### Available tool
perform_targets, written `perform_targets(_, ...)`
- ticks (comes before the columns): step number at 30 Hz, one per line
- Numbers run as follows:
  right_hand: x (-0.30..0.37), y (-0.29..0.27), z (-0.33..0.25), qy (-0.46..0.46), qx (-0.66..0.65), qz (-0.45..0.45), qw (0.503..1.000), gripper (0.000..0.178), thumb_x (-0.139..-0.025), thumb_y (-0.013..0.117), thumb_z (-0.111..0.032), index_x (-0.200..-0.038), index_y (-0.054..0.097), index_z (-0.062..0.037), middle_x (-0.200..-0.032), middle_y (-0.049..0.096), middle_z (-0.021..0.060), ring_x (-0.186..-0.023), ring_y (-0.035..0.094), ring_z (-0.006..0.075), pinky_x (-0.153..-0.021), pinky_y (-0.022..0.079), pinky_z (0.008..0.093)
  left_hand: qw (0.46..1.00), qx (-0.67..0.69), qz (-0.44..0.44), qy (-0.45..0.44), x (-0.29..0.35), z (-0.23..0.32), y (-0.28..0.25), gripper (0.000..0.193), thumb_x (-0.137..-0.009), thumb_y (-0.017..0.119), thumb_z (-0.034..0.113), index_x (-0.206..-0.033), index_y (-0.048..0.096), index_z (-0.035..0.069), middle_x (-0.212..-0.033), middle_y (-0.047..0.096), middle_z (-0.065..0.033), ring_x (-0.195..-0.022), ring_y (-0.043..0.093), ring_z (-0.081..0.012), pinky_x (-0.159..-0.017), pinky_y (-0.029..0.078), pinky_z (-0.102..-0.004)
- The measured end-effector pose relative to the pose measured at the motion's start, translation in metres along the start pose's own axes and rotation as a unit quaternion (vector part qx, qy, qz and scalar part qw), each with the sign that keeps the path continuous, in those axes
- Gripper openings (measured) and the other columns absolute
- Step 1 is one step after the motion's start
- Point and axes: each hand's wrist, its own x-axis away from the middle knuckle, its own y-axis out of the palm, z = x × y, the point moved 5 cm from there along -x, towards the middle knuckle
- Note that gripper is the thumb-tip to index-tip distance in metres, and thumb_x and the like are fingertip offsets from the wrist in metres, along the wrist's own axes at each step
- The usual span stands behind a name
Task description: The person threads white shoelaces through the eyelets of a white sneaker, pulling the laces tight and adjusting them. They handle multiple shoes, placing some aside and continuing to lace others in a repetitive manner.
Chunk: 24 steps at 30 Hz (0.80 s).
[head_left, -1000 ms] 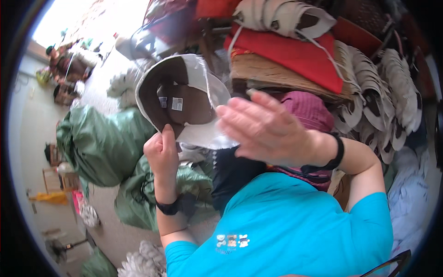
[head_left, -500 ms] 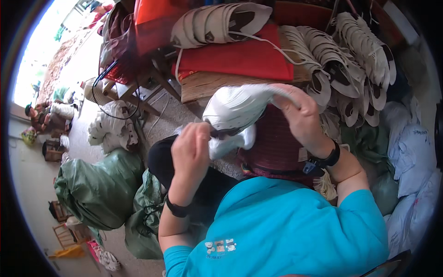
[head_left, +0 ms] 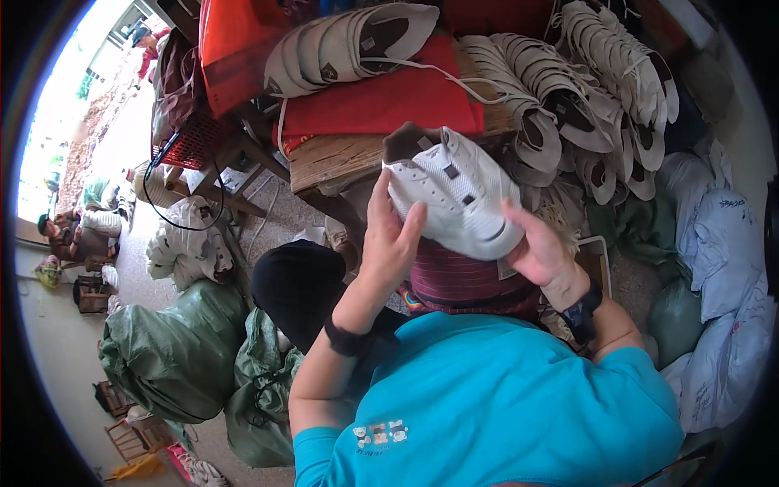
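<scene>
A white shoe upper [head_left: 479, 170] with empty eyelets, dark square patches and a brown lining is held up before my chest. Its brown collar points up and away to the left, the rounded toe toward my right. My left hand [head_left: 389, 235] grips the heel-side edge, thumb raised apart from the fingers. With my right hand [head_left: 542, 250] I hold the toe end, thumb on top. The fingers beneath the shoe upper are hidden. Just beyond it stands a wooden bench [head_left: 324, 162] bearing a red cloth [head_left: 389, 105] and a nested row of off-white shoe uppers [head_left: 324, 57] with a loose white cord.
More stacked off-white shoe uppers [head_left: 560, 89] hang at the far right. White sacks [head_left: 722, 252] line the right side. Green sacks [head_left: 174, 349] and a white bundle [head_left: 191, 243] lie at the left. A red basket [head_left: 195, 142] stands beyond them. Other people [head_left: 61, 231] sit far left.
The shoe upper has been turned so its eyelets and brown opening now show. My left hand has moved up and right onto it; my right hand has come down to the toe.
</scene>
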Motion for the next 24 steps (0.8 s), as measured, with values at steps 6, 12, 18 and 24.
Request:
perform_targets(6, 0.021, -0.033, -0.027, 0.050, 0.446, 0.007, 0.894, 0.026, -0.097, 0.062, -0.017, -0.118, 0.065, -0.0018, -0.108, 0.070, 0.0099, -0.097, 0.068, 0.0194, -0.074, 0.057, 0.0333, 0.975, -0.200, 0.033, 0.096, -0.011, 0.006, 0.013, 0.098, -0.083, 0.077, 0.029, -0.152, 0.016, -0.002, -0.148, 0.030, -0.0274, -0.139, 0.032, -0.0410, -0.115, 0.029, -0.0467)
perform_targets(12, -0.027, 0.013, -0.084, -0.377, 0.488, 0.015, 0.787, 0.044, -0.097, 0.064, -0.021, -0.133, 0.052, 0.0015, -0.127, 0.060, 0.0171, -0.119, 0.058, 0.0235, -0.100, 0.046, 0.0325, 0.969, -0.206, 0.008, 0.139, -0.017, 0.010, 0.027, 0.099, -0.080, 0.079, 0.027, -0.153, 0.017, 0.001, -0.148, 0.030, -0.0268, -0.141, 0.030, -0.0407, -0.116, 0.027, -0.0468)
perform_targets(18, -0.076, 0.020, -0.039, -0.380, 0.548, -0.036, 0.744, 0.056, -0.099, 0.059, -0.027, -0.144, 0.040, 0.0010, -0.138, 0.048, 0.0147, -0.129, 0.046, 0.0212, -0.108, 0.037, 0.0330, 0.989, -0.118, -0.078, 0.040, -0.025, -0.012, 0.024, 0.086, -0.087, 0.068, 0.030, -0.154, 0.019, 0.006, -0.149, 0.031, -0.0248, -0.139, 0.035, -0.0372, -0.115, 0.030, -0.0435)
perform_targets(24, -0.100, -0.015, -0.027, -0.258, 0.539, 0.000, 0.802, 0.058, -0.103, 0.051, -0.039, -0.145, 0.039, -0.0010, -0.130, 0.053, 0.0121, -0.125, 0.046, 0.0172, -0.107, 0.037, 0.0310, 0.991, -0.002, -0.126, -0.055, -0.039, -0.037, 0.021, 0.075, -0.092, 0.057, 0.032, -0.151, 0.021, 0.003, -0.143, 0.038, -0.0238, -0.134, 0.041, -0.0322, -0.112, 0.033, -0.0384)
